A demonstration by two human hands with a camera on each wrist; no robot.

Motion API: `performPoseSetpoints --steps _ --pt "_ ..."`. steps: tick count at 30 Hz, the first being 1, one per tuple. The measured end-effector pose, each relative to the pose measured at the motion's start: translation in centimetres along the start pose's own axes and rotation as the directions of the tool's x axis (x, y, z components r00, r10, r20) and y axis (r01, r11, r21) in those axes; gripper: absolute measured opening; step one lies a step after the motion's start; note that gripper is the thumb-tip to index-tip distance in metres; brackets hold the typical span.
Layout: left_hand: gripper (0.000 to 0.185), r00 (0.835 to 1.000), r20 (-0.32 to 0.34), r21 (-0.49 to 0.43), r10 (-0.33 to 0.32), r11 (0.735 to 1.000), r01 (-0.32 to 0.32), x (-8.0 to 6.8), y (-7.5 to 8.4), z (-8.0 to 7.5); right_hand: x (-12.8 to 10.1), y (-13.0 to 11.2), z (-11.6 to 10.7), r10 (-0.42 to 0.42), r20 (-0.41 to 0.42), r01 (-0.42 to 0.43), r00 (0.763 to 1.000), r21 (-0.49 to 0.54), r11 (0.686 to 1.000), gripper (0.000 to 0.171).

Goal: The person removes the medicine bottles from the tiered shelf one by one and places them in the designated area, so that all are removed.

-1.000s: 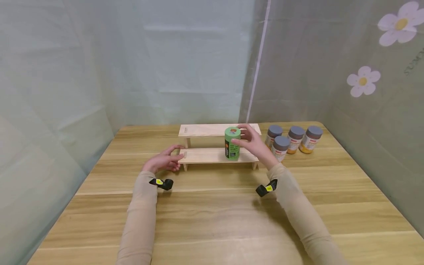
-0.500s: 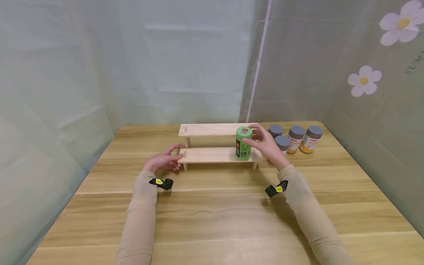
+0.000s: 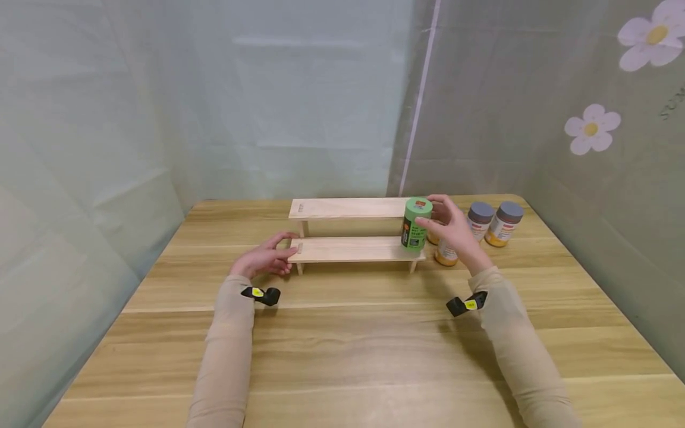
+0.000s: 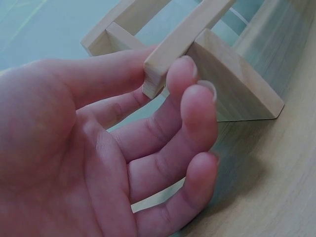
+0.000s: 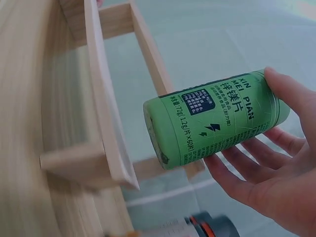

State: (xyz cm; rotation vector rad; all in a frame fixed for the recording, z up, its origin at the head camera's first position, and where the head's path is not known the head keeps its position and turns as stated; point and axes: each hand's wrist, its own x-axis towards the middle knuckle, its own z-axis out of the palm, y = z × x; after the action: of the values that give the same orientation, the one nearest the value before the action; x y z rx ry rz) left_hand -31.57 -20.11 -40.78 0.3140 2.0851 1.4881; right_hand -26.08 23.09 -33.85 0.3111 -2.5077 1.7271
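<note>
A two-step wooden shelf (image 3: pixel 348 249) stands on the table. My left hand (image 3: pixel 263 259) pinches the left end of its lower board; in the left wrist view the thumb and index finger meet the board's end (image 4: pixel 165 61), while the other fingers curl below it. My right hand (image 3: pixel 455 230) grips a green pill bottle (image 3: pixel 415 227) from the right side, over the right end of the lower board. The right wrist view shows the green bottle's base (image 5: pixel 159 136) raised off the board, its printed label facing the camera.
Several grey-capped bottles with orange-and-white labels stand right of the shelf: one bottle (image 3: pixel 504 226) at the far right, another (image 3: pixel 480 215) beside it, and one nearer (image 3: pixel 446 254), partly behind the right hand. A curtain (image 3: pixel 321 107) hangs behind the table (image 3: pixel 342 356).
My right hand has carried the green bottle rightward along the lower board to its right end, and slightly up. The left hand has stayed at the shelf's left end.
</note>
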Motion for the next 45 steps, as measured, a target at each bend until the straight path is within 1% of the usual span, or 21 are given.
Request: performPoseSetpoints --steps 3,9,13,16,22,29,34,39,45 --pt "0.058 1.000 0.004 -0.009 0.003 1.000 -0.003 -0.1 0.0 0.0 -0.6 0.2 -1.2 -0.011 -0.026 0.011 1.000 -0.014 1.000 0.055" --pt "0.057 1.000 0.001 -0.037 -0.002 0.999 0.002 -0.3 -0.1 -0.1 -1.3 -0.2 -3.9 -0.058 -0.131 0.063 0.990 0.033 0.997 0.043" --pt "0.057 1.000 -0.008 -0.034 -0.007 0.999 0.007 -0.4 -0.1 -0.1 -1.6 -0.6 -5.0 -0.054 -0.172 0.062 0.984 0.039 0.997 0.041" --pt "0.057 1.000 -0.014 -0.027 -0.010 1.000 0.009 -0.5 -0.1 -0.2 -1.7 -0.7 -5.6 -0.051 -0.184 0.060 0.982 0.043 0.997 0.042" --pt "0.061 1.000 0.000 -0.024 0.002 1.000 -0.002 -0.4 -0.3 -0.3 -2.0 -0.8 -6.3 -0.069 -0.212 0.085 0.975 0.069 0.994 0.040" --pt "0.061 1.000 0.000 -0.020 0.002 1.000 -0.002 -0.3 -0.5 -0.3 -2.7 -0.7 -7.5 -0.073 -0.273 0.123 0.959 0.170 0.978 0.040" --pt "0.059 1.000 -0.008 -0.011 -0.001 1.000 0.001 -0.3 -0.5 -0.2 -3.1 -0.6 -8.5 -0.061 -0.324 0.136 0.944 0.213 0.968 0.040" --pt "0.056 1.000 -0.020 -0.008 -0.010 1.000 0.010 -0.5 -0.3 -0.3 -3.3 -0.3 -9.3 -0.037 -0.338 0.119 0.940 0.225 0.967 0.040" --pt "0.060 1.000 -0.005 0.016 -0.003 1.000 0.003 -0.7 -0.2 -0.5 -3.1 0.9 -10.1 -0.032 -0.353 0.122 0.935 0.233 0.965 0.039"
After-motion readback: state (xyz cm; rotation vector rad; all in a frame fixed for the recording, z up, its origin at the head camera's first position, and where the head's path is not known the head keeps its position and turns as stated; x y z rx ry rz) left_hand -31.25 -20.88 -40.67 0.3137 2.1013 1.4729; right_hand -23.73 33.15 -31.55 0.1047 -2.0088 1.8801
